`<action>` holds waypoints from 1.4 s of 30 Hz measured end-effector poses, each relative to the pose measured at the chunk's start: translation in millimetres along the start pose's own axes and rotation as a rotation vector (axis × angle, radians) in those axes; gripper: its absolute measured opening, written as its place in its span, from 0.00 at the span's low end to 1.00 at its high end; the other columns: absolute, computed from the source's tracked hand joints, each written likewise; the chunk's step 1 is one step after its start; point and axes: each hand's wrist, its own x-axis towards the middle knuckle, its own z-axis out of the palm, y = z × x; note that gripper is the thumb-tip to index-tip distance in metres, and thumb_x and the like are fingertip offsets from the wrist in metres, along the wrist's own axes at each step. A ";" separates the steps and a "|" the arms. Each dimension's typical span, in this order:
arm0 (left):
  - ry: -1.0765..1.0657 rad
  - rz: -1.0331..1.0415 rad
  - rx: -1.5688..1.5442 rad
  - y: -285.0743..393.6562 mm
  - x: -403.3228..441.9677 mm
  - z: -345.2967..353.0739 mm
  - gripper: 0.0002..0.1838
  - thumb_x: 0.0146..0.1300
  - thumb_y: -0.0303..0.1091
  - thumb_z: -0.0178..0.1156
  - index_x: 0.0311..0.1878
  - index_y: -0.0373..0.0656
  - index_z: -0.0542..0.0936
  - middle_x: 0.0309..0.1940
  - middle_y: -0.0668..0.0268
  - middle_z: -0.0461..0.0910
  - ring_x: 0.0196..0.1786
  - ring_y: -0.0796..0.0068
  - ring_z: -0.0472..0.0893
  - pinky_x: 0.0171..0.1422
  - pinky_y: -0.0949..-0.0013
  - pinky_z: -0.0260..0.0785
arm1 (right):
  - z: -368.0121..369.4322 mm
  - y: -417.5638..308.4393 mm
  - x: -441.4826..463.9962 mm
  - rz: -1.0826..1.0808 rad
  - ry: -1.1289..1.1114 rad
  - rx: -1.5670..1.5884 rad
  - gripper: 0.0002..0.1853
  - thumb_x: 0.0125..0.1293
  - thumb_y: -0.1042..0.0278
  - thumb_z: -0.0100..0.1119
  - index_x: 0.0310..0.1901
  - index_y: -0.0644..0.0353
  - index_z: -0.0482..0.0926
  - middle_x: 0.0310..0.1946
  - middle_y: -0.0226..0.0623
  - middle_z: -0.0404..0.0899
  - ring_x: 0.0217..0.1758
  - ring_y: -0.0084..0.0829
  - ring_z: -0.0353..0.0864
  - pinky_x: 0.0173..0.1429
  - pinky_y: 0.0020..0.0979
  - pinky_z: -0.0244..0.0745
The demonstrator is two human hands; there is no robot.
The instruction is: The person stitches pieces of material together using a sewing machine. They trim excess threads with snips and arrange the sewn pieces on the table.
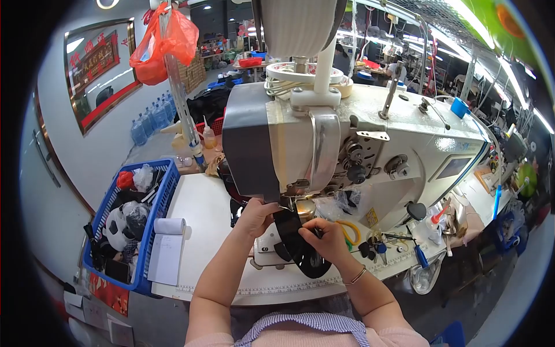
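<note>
A white industrial sewing machine (370,139) stands in front of me on a white table. A black curved piece of material (287,227), perhaps fabric or leather, runs from under the needle area down toward the table's front edge, where it loops (315,266). At its upper left edge, close to the needle, my left hand (257,216) is closed with thumb and fingers pinching it. My right hand (327,237) pinches the piece's right side, a little lower. The presser foot and needle are partly hidden by my fingers and the machine head.
A blue basket (153,254) of bagged items stands left, beside a notepad (167,254). Right of my hands lie yellow-handled scissors (350,231), keys (381,250) and a blue-handled screwdriver (420,256). A ruler tape (260,290) lines the front edge. An orange bag (165,46) hangs from a post.
</note>
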 end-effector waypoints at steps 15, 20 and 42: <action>-0.174 0.127 1.095 52.2 -4.3 9.4 0.25 0.49 0.36 0.70 0.48 0.34 0.76 0.44 0.60 0.79 0.47 0.71 0.77 0.54 0.71 0.67 | -70.8 4.8 58.8 -0.270 0.097 -0.518 0.09 0.47 0.66 0.71 0.29 0.58 0.82 0.27 0.33 0.81 0.30 0.33 0.78 0.35 0.33 0.70; -0.135 -0.214 0.617 42.3 -10.4 8.1 0.20 0.51 0.34 0.67 0.46 0.35 0.79 0.42 0.62 0.80 0.45 0.74 0.77 0.54 0.73 0.66 | -40.1 3.0 10.7 -0.803 0.357 -0.718 0.13 0.45 0.68 0.69 0.36 0.53 0.83 0.41 0.29 0.81 0.32 0.27 0.76 0.34 0.31 0.70; 0.034 0.021 0.320 -16.3 15.8 -13.4 0.10 0.61 0.29 0.54 0.42 0.36 0.80 0.35 0.70 0.79 0.40 0.81 0.75 0.48 0.78 0.65 | -4.4 -2.8 4.2 -0.732 0.147 -0.762 0.23 0.44 0.75 0.61 0.47 0.55 0.78 0.50 0.27 0.75 0.34 0.28 0.73 0.35 0.27 0.74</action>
